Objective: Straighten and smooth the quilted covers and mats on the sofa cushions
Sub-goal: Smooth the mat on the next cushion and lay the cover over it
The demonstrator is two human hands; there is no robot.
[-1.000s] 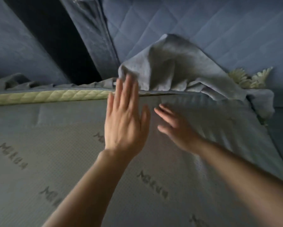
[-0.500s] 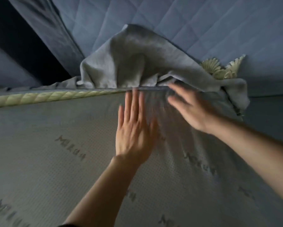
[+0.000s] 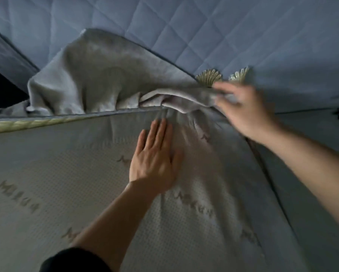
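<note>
A grey woven mat (image 3: 66, 183) with printed lettering covers the sofa seat cushion. My left hand (image 3: 154, 160) lies flat on it, fingers straight, pressing near its back edge. Behind the mat, a crumpled grey cloth (image 3: 98, 79) is heaped against the blue quilted backrest cover (image 3: 223, 26). My right hand (image 3: 245, 110) is blurred at the cloth's right end, fingers curled round its folded edge. The mat is wrinkled between the two hands.
A pale green braided trim (image 3: 27, 123) runs along the mat's back edge at the left. Two cream shell-shaped ornaments (image 3: 209, 77) poke out behind the cloth. A dark gap (image 3: 0, 89) lies at the far left beside another cushion.
My right hand has moved up and right from the mat onto the end of the crumpled cloth and taken hold of it. My left hand has stayed flat on the mat.
</note>
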